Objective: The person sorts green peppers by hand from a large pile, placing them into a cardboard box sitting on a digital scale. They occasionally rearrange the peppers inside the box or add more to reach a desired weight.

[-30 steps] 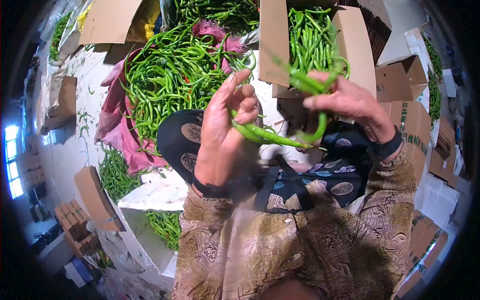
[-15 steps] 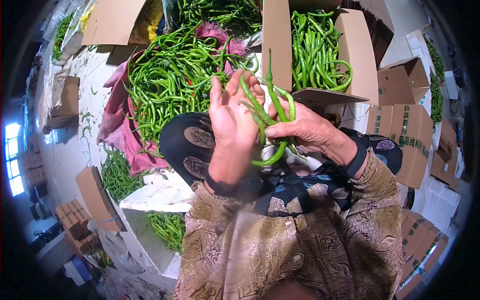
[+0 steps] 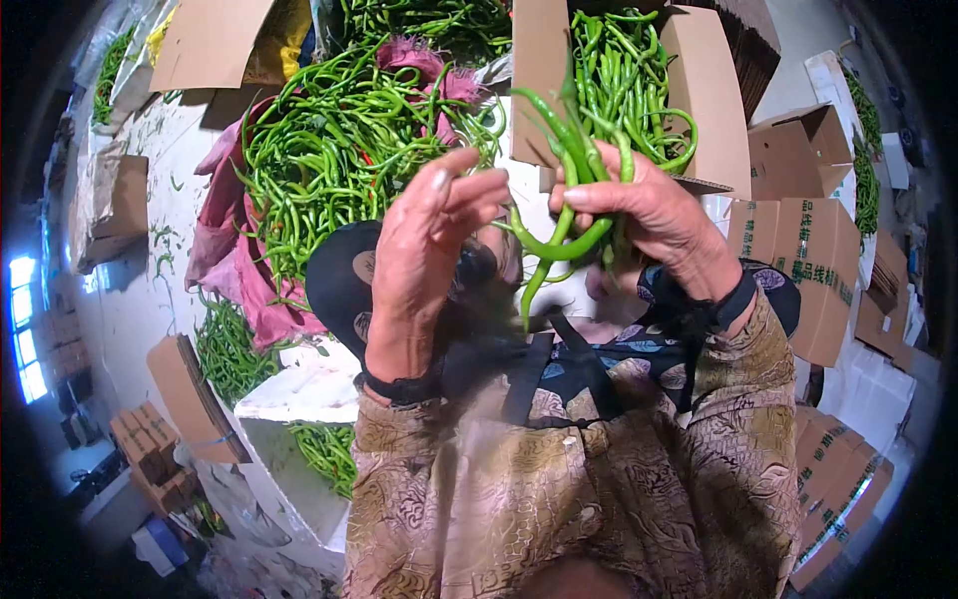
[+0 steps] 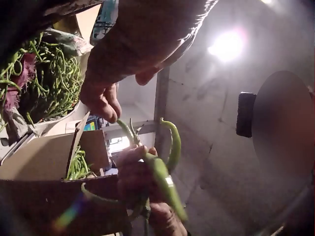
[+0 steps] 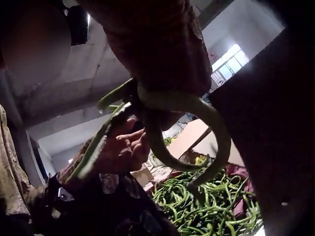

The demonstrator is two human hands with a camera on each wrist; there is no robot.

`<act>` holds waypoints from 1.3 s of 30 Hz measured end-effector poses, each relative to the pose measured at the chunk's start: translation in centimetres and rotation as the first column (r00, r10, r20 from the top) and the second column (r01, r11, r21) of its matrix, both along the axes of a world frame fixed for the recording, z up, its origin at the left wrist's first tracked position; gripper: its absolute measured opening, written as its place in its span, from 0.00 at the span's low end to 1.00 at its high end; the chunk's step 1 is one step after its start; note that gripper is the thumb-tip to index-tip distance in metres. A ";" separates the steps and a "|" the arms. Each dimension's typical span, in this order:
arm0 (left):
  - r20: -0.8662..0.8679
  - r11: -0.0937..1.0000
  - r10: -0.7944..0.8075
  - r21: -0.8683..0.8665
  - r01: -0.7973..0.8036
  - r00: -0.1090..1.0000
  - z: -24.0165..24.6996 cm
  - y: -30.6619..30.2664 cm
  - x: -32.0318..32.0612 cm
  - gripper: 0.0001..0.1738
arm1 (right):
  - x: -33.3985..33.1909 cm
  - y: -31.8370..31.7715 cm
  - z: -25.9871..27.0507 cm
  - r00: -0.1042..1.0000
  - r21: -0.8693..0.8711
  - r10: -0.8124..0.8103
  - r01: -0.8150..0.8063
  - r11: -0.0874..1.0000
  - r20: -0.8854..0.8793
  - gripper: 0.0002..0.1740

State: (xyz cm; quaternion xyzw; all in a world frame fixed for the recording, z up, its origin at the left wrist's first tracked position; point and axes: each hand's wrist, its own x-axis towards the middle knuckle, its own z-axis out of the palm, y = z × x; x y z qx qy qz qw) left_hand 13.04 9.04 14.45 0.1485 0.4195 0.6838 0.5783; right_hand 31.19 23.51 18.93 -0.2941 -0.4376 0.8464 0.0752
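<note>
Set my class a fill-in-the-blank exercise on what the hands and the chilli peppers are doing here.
The person's right hand grips a bunch of long ____ chilli peppers. The left hand, fingers relaxed, holds ____. Behind them, an open brown ____ box holds more peppers.
Missing words: green; nothing; cardboard.

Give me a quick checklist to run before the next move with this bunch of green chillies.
1. Right grip curled round the bunch of green chili peppers: ok.
2. Left grip free, fingers relaxed, holding nothing: ok.
3. Peppers lined up in the bunch: not ok. One curved pepper lies crosswise and a tip hangs below.
4. Cardboard box behind the hands open, peppers inside: ok.
5. Room left in the box: cannot tell.
</note>
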 end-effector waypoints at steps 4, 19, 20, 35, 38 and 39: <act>-0.083 0.981 -0.196 -0.017 0.196 0.977 0.1 -0.3 1.0 0.30 | 0.3 0.7 0.3 1.000 0.008 -0.001 0.001 1.000 -0.025 0.26; 0.169 0.965 -0.259 0.013 0.261 0.951 0.0 -0.9 4.5 0.21 | 0.4 0.1 1.9 1.000 0.252 -0.013 0.012 0.968 0.005 0.24; 0.223 0.970 -0.242 0.054 0.236 0.944 -0.3 -0.9 4.5 0.20 | 0.4 0.2 1.9 1.000 0.303 -0.008 0.002 0.953 0.019 0.25; 0.401 0.982 0.029 0.158 -0.101 0.916 1.7 -1.1 3.2 0.18 | 1.4 2.1 -0.1 0.977 -0.047 -0.209 0.207 0.977 -0.040 0.21; 0.371 0.985 0.039 0.139 -0.097 0.928 1.6 -1.2 3.3 0.18 | 1.3 1.9 0.0 0.982 -0.027 -0.186 0.185 0.982 -0.027 0.21; 0.325 0.986 0.039 0.142 -0.090 0.945 1.7 -1.1 3.4 0.18 | 1.2 1.9 0.1 0.981 -0.046 -0.191 0.189 0.981 -0.032 0.21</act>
